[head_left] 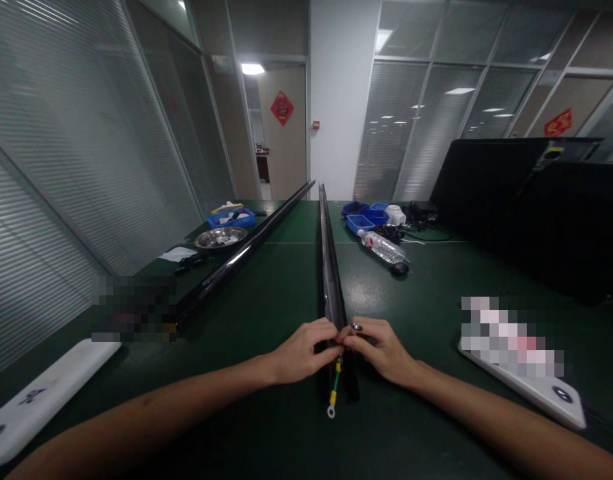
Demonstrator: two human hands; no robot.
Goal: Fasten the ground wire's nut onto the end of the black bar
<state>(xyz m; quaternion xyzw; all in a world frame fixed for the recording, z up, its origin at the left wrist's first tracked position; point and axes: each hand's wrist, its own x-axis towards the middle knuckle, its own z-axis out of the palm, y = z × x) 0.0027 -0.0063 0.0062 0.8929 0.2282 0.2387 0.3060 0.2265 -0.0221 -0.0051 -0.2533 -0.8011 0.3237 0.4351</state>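
Observation:
A long black channel-like rail [328, 267] runs away from me down the middle of the green table. At its near end, my left hand [306, 348] and my right hand [381, 348] meet, fingertips pinched together over the rail. Whatever lies between the fingers is hidden. A ring with a dark top sits on a right-hand finger. Just below the fingertips hangs a short green-and-yellow wire [336, 381] with yellow sleeves. Its lower end carries a metal ring terminal [331, 412], pointing toward me; its upper end is close under the fingers.
Left lies a second black rail [236, 257], near a metal dish [220, 245] and a blue tray [244, 221]. To the right are blue bins [360, 224], a plastic bottle [384, 248] and black cables. White devices [51, 393] flank my arms; black panels [486, 193] stand far right.

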